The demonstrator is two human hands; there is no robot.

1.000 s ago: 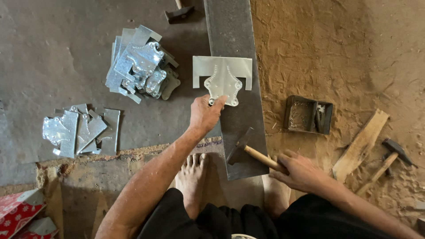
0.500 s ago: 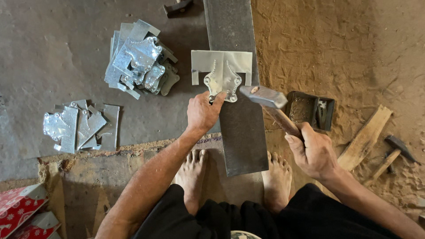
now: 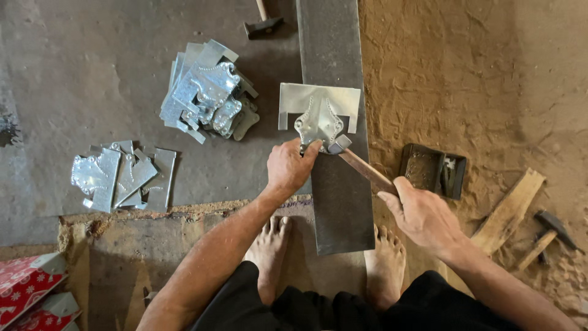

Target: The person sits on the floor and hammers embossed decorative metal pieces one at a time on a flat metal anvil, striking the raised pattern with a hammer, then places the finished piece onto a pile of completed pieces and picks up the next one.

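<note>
A shiny cut sheet-metal piece [image 3: 319,110] with a dotted embossed lobe lies on a long dark steel bar [image 3: 334,184]. My left hand [image 3: 289,167] pinches the piece's lower edge and pins it to the bar. My right hand [image 3: 422,214] grips the wooden handle of a hammer [image 3: 352,159]. The hammer's head rests at the bottom edge of the metal piece, right beside my left fingertips. My bare feet show below, one on each side of the bar's near end.
Two heaps of similar metal pieces lie left: one [image 3: 208,92] further away, one [image 3: 122,175] nearer. A second hammer [image 3: 264,23] lies at the top. A small dark tin [image 3: 433,170], a wood plank [image 3: 508,211] and another hammer [image 3: 547,236] sit on the sandy ground to the right. Red patterned boxes [image 3: 30,291] are at bottom left.
The hammer rose from low beside my right knee, swung up over the bar, and has now come down onto the metal piece's lower edge. My left hand stayed on the piece.
</note>
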